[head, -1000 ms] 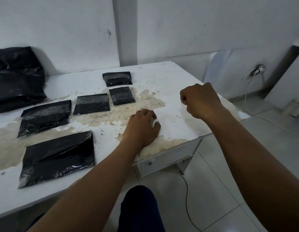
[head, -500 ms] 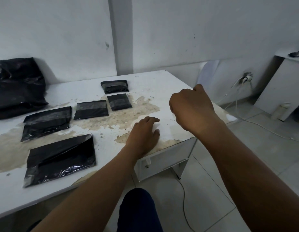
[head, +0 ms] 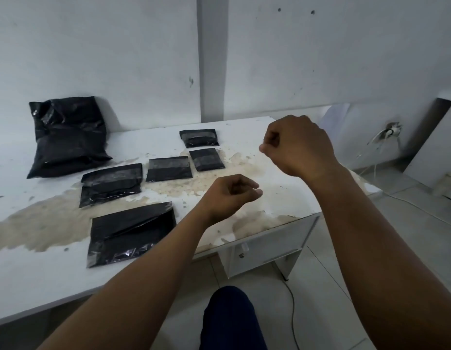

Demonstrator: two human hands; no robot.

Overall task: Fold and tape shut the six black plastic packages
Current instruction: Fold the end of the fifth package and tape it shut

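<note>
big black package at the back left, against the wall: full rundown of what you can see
The big black package is the largest of the six: a bulging, pillow-like pack of crinkled, glossy black plastic with pale glints near its top. It stands tilted at the table's back left, its top edge leaning on the white wall, its base on the tabletop. No tape shows clearly. Neither hand touches it; the other packages lie apart.

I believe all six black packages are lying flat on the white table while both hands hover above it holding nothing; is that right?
Not quite: the head view shows five packages flat on the table, but the largest package leans propped against the wall. The rest holds: the left hand and right hand hover above the table, holding nothing visible.
</note>
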